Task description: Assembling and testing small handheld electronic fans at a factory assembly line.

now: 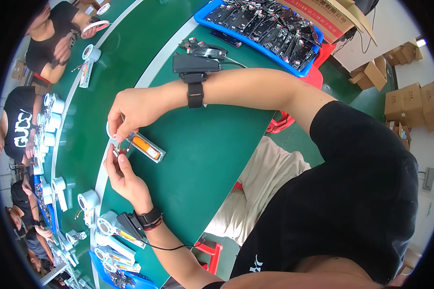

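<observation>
A pale handheld-fan body lies on the green table, its handle (146, 146) showing an orange battery cell (142, 144) inside. Part of a round white head shows behind my right hand (132, 111). Reaching over from above, that hand has thumb and fingers pinched on thin wires (129, 143) by the handle's end. Just below, my left hand (128, 180) pinches a small light-coloured part (116, 151) between thumb and fingers, close to the wires. Fingers partly cover the part, so its exact kind is unclear. Both wrists wear black straps with small boxes.
A blue tray (301, 70) heaped with black circuit boards stands at the far right, with loose boards (202, 49) beside it. More white fan bodies (108, 224) and another blue tray (130, 279) lie at lower left. Across the table, several people work. Cardboard boxes (407, 103) stand behind.
</observation>
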The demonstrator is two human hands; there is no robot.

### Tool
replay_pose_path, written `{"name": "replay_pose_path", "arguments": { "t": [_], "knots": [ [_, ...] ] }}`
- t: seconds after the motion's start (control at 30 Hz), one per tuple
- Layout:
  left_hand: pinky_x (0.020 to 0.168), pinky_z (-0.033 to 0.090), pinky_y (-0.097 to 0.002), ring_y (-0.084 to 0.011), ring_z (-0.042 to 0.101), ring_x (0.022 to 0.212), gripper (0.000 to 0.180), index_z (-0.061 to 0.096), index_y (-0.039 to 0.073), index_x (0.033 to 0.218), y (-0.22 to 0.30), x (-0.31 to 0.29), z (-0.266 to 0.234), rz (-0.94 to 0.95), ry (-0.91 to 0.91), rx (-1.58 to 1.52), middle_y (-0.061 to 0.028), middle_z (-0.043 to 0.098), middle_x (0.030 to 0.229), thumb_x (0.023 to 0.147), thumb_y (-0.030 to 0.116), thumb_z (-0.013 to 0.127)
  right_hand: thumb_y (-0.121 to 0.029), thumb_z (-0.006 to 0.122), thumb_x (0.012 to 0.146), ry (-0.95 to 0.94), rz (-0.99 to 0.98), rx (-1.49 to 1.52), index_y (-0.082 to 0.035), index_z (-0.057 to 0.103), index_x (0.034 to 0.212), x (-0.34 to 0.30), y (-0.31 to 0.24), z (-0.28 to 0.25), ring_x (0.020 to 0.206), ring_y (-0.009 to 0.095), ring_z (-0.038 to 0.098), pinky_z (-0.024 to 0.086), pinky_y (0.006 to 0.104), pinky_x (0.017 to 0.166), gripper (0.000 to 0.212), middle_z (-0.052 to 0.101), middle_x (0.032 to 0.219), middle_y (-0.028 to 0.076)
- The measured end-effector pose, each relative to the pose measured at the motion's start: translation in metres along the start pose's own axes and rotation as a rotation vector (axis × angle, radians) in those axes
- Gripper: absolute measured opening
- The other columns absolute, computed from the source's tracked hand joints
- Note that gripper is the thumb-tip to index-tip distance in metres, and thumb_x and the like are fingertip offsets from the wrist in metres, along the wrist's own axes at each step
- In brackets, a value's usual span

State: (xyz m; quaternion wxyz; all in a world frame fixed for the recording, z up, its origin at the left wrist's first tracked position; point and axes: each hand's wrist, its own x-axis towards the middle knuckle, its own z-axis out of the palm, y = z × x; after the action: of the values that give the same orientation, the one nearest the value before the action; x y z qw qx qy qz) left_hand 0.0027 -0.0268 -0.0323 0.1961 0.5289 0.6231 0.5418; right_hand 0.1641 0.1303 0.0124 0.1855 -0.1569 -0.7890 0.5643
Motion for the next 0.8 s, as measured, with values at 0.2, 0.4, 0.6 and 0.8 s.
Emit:
{"name": "replay_pose_path", "arguments": {
  "t": [0.2, 0.4, 0.6, 0.8],
  "knots": [
    [0.097, 0.049, -0.0319, -0.0187, 0.063, 0.104, 0.037, 0.056, -0.003, 0.135, 0.000, -0.001, 0.000, 0.009, -0.004, 0.014, -0.0106, 0.059, 0.120, 0.104, 0.017, 0.056, -0.027, 0.071, 0.089, 0.255, -0.245, -0.295, -0.005, 0.075, 0.098, -0.001, 0.017, 0.011, 0.076, 0.021, 0.070, 0.053, 0.0340, 0.065, 0.024, 0.072, 0.084, 0.008],
    [0.096, 0.048, -0.0328, -0.0202, 0.060, 0.108, 0.036, 0.058, -0.002, 0.134, -0.007, 0.000, -0.003, 0.112, 0.006, 0.103, -0.0117, 0.058, 0.123, 0.104, 0.017, 0.057, -0.027, 0.064, 0.093, 0.278, -0.434, -0.610, -0.008, 0.072, 0.093, -0.006, 0.019, 0.016, 0.077, 0.026, 0.068, 0.053, 0.0381, 0.065, 0.020, 0.068, 0.086, 0.006],
    [0.095, 0.047, -0.0340, -0.0217, 0.057, 0.110, 0.035, 0.059, -0.001, 0.134, -0.002, 0.001, -0.003, 0.185, 0.004, 0.156, -0.0127, 0.058, 0.125, 0.103, 0.015, 0.057, -0.023, 0.060, 0.095, 0.102, -0.472, -0.746, -0.008, 0.067, 0.091, -0.011, 0.010, 0.014, 0.074, 0.029, 0.065, 0.052, 0.0413, 0.061, 0.018, 0.059, 0.085, 0.007],
    [0.095, 0.046, -0.0350, -0.0238, 0.057, 0.109, 0.033, 0.061, -0.001, 0.131, -0.003, 0.001, -0.003, 0.233, -0.010, 0.210, -0.0137, 0.058, 0.123, 0.101, 0.012, 0.061, -0.022, 0.058, 0.095, 0.018, -0.443, -0.847, -0.005, 0.065, 0.088, -0.015, 0.001, 0.017, 0.076, 0.030, 0.066, 0.051, 0.0426, 0.060, 0.020, 0.059, 0.085, 0.008]
  ]
}}
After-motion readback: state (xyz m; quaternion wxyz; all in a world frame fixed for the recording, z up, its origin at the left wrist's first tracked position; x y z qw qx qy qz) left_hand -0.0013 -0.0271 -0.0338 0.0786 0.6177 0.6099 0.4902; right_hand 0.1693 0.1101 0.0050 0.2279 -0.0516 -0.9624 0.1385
